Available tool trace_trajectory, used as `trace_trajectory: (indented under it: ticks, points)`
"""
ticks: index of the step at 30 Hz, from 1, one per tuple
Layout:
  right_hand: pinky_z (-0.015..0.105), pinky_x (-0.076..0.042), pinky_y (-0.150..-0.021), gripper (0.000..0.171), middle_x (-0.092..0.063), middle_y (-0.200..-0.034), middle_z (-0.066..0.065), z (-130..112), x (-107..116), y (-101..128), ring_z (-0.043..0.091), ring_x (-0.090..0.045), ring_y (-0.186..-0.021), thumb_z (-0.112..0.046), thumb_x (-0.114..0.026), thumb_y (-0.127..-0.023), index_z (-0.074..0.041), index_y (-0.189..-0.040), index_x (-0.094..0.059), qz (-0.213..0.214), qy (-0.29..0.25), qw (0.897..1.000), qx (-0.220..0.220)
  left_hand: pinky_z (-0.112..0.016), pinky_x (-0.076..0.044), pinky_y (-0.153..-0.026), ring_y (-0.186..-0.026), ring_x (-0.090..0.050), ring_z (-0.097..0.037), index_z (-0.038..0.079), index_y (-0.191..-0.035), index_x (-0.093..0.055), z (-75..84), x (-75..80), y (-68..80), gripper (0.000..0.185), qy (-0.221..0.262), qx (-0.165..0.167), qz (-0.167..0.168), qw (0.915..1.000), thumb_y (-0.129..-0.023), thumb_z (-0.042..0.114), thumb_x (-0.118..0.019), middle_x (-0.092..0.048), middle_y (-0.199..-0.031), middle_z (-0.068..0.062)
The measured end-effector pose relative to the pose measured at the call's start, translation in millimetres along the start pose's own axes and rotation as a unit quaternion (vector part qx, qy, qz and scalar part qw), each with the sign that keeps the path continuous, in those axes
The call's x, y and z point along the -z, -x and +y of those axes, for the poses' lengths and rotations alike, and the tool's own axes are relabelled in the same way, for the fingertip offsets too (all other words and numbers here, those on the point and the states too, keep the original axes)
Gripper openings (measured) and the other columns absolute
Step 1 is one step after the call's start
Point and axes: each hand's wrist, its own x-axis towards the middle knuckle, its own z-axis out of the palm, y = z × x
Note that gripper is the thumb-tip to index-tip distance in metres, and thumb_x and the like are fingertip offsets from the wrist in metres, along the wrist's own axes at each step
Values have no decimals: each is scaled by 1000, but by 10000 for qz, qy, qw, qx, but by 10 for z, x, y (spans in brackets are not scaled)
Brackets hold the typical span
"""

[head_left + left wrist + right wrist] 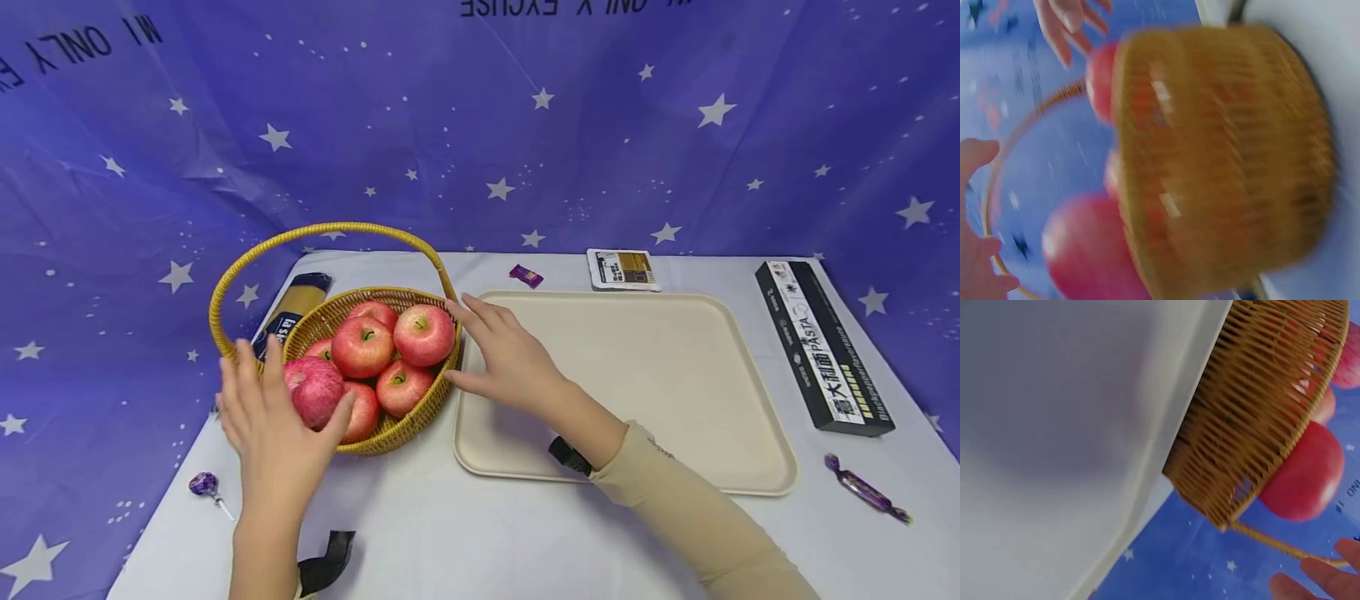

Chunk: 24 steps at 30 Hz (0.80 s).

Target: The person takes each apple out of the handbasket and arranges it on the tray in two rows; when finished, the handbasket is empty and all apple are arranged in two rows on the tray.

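A yellow-brown wicker basket (420, 421) with a tall hoop handle (341, 227) stands left of centre, filled with several red apples (363, 347). At its near left lies a darker pink-red round fruit (318, 398), resembling a pomegranate. My left hand (273, 425) is at the basket's left side, fingers extended and thumb spread, overlapping that fruit in the head view. In the blurred left wrist view, its fingers show apart from the fruit. On the opposite side, my right hand (513, 350) reaches toward the rim with fingers spread, close to the rightmost apple (423, 335).
A beige tray (750, 417) lies right of the basket. Beyond it are a small packet (622, 269) and a purple wrapped sweet (526, 276). A black pasta box (825, 350) and twisted candy (866, 490) lie right; a pasta bag (303, 296) and lollipop (204, 484) left.
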Motion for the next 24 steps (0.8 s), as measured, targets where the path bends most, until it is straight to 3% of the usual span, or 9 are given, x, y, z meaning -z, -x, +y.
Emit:
trace_trajectory:
  ticks: [3,7,10,14,17,19,22,24]
  points:
    - [48,-49,-95,83,-35,-152,8,-30,-89,-72,29,-41,-129,-49,-69,-83,-18,-151,-32,-67,-146,9998,-115,-57,2,-115,-145,6,-28,19,-155,-12,-195,18,135,99,409,782,276,9957,-79,32,-76,0,-161,-6]
    - [46,-47,-98,82,-38,-149,8,-51,-188,-149,28,-43,-128,-50,-68,-85,-17,-150,-33,-164,-295,9991,-257,-58,-6,-116,-144,-5,-29,11,-154,-18,-396,-72,322,90,1456,1526,366,9768,-83,19,-73,-9,-159,-13]
    - [44,-46,-100,82,-41,-147,7,-68,-238,-201,26,-44,-126,-51,-67,-84,-16,-150,-33,-230,-402,9981,-395,-59,-13,-115,-143,-11,-34,4,-152,-20,-481,-174,417,80,2512,2003,99,9469,-87,11,-68,-13,-156,-17]
    - [41,-45,-102,82,-44,-144,5,-76,-294,-267,24,-45,-125,-51,-68,-83,-16,-149,-34,-249,-535,9969,-515,-42,-26,-116,-142,-16,-35,3,-151,-18,-531,-256,445,73,3538,2669,-608,8943,-93,9,-62,-12,-156,-13]
    - [39,-43,-103,83,-46,-141,5,-72,-341,-310,23,-46,-125,-50,-70,-83,-14,-149,-34,-203,-703,9959,-537,-23,-38,-106,-141,-19,-34,5,-150,-19,-537,-282,430,71,3902,2802,-924,8722,-94,8,-62,-12,-156,-12]
    - [38,-44,-103,83,-47,-139,6,-74,-370,-333,22,-47,-124,-48,-71,-82,-13,-148,-36,-167,-853,9946,-570,-15,-44,-96,-141,-18,-35,6,-149,-19,-524,-299,417,70,4112,2791,-955,8625,-94,4,-61,-13,-156,-13]
    - [38,-44,-102,81,-49,-136,6,-83,-383,-349,21,-49,-122,-45,-74,-79,-12,-145,-39,-107,-1077,9920,-646,-11,-44,-93,-143,-13,-34,6,-147,-16,-495,-330,399,70,4409,2824,-899,8473,-93,-1,-59,-11,-155,-15]
    - [37,-46,-101,80,-50,-135,6,-81,-376,-346,20,-51,-121,-44,-76,-78,-13,-143,-41,-55,-1252,9894,-730,-18,-40,-101,-145,-7,-32,5,-147,-14,-479,-339,388,71,4432,2908,-892,8432,-93,-1,-59,-8,-156,-15]
